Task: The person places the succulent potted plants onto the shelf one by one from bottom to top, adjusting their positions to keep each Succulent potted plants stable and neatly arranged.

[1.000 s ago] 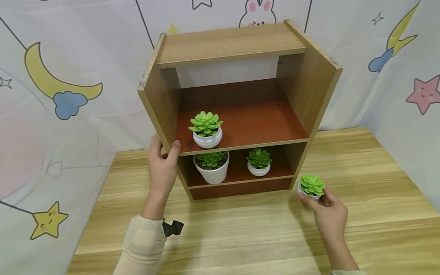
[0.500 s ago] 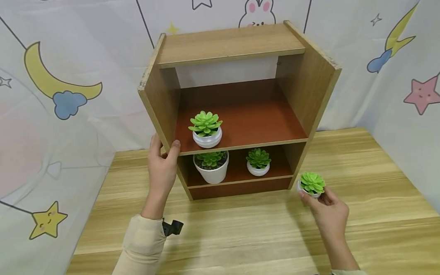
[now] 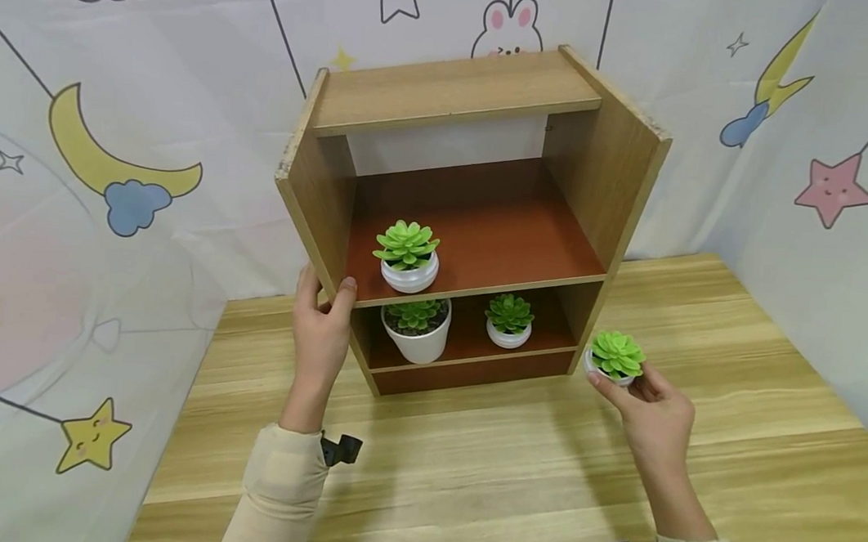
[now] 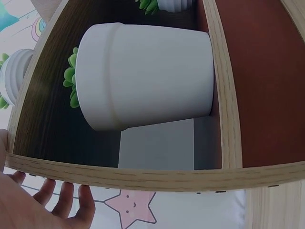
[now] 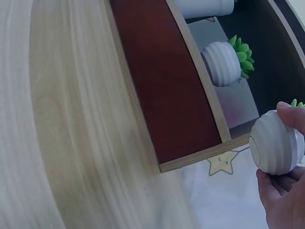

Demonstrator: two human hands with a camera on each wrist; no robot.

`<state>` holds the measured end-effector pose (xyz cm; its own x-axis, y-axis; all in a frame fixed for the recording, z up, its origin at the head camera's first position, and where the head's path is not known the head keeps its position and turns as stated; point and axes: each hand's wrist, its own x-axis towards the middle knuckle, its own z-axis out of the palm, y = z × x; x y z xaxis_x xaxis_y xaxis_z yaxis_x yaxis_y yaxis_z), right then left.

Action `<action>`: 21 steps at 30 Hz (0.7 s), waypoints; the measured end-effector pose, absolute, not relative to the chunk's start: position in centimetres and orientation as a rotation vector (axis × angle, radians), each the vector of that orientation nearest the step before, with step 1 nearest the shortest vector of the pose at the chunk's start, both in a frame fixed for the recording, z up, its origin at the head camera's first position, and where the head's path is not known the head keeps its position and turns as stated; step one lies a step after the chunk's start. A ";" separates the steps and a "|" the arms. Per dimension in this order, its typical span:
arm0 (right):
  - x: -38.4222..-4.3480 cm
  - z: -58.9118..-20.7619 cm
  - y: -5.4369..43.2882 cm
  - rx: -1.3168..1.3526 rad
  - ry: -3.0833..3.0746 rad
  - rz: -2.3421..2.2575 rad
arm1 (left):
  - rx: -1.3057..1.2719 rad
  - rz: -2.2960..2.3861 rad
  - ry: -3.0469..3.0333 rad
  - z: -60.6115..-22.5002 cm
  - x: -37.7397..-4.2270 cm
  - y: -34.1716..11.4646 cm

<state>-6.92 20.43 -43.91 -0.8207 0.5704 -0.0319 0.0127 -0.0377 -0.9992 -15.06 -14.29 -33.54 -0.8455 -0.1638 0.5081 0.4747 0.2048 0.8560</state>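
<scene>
My left hand (image 3: 322, 331) grips the left side panel of a wooden shelf unit (image 3: 458, 88), thumb at the front edge and fingers on the panel's outer face. Beyond the unit's right side, my right hand (image 3: 658, 418) holds a small potted succulent (image 3: 616, 356) by its white ribbed pot, seen from below in the right wrist view (image 5: 274, 143). Another small succulent (image 3: 408, 257) stands at the left of the upper red shelf. On the lower shelf are a larger white pot (image 3: 423, 340), its plant partly hidden by the board above, and a small succulent (image 3: 509, 320).
The shelf unit stands on a wood-grain table (image 3: 468, 469). A white cloth backdrop (image 3: 217, 47) with printed moons, stars and a rabbit hangs behind and at both sides. The unit's right side panel (image 3: 623, 174) rises between the upper shelf and the right-hand side.
My right hand has raised the succulent slightly, beside the unit's right panel. My left hand keeps its grip on the left panel, and the other plants stay put.
</scene>
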 end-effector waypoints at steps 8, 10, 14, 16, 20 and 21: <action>-6.5 -43.1 20.0 -0.601 -1.866 1.876 | -0.297 -1.710 -1.975 -33.6 -15.1 -14.4; -6.5 -43.0 19.9 -0.591 -1.874 1.860 | -0.296 -1.711 -1.973 -33.6 -15.1 -14.4; -6.5 -42.9 19.8 -0.591 -1.895 1.825 | -0.294 -1.712 -1.973 -33.6 -15.0 -14.4; -6.5 -42.9 19.8 -0.596 -1.904 1.816 | -0.294 -1.712 -1.975 -33.6 -15.0 -14.4; -6.3 -42.5 19.7 -0.599 -1.909 1.813 | -0.299 -1.709 -1.974 -33.6 -15.1 -14.3; -6.3 -42.4 19.6 -0.592 -1.908 1.812 | -0.299 -1.707 -1.974 -33.6 -15.1 -14.4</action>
